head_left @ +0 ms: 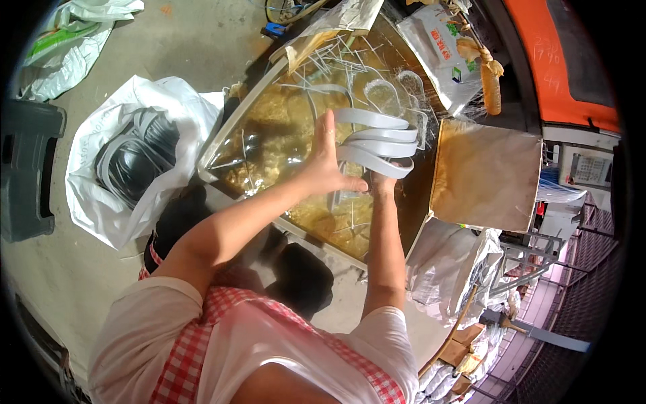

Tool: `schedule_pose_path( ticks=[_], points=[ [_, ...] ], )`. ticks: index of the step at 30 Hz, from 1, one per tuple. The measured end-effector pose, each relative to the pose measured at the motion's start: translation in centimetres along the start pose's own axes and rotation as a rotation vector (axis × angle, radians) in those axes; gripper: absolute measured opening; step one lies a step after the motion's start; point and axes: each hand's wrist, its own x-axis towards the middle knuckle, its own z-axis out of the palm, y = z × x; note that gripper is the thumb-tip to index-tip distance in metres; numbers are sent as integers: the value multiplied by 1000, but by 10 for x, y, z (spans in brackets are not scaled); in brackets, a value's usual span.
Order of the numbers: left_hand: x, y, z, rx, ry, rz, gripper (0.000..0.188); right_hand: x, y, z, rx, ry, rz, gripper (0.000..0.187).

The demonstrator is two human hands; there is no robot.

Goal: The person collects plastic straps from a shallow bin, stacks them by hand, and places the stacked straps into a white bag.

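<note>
Over a tank of water [313,229], several flat grey plastic loops [380,145] are bunched one above another. My right hand [385,178] is under their near right end; most of its fingers are hidden behind the loops, which it appears to hold. My left hand [326,161] is at the loops' left side, thumb and forefinger spread wide apart. Whether its other fingers touch the loops is hidden. In the yellowish water lie more clear and pale loops [383,97] and thin sticks [340,57], mostly toward the far end.
A white sack [84,178] with dark grey loops [138,158] in it stands left of the tank. A brown board [484,175] adjoins the tank's right edge. Beyond it is an orange machine [565,81]. A dark plastic crate [30,168] is at far left.
</note>
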Motion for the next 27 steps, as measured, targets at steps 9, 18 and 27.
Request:
schedule_pose_path(
  ticks=[9, 18, 27],
  points=[
    [8, 23, -43, -297, 475, 18, 79, -71, -144, -43, 300, -416, -20, 43],
    [-54, 16, -248, 45, 260, -27, 64, -157, -261, 86, 312, -384, -118, 52],
    [-180, 19, -428, 574, 766, 37, 71, -169, -185, 255, -242, -589, -508, 87]
  ],
)
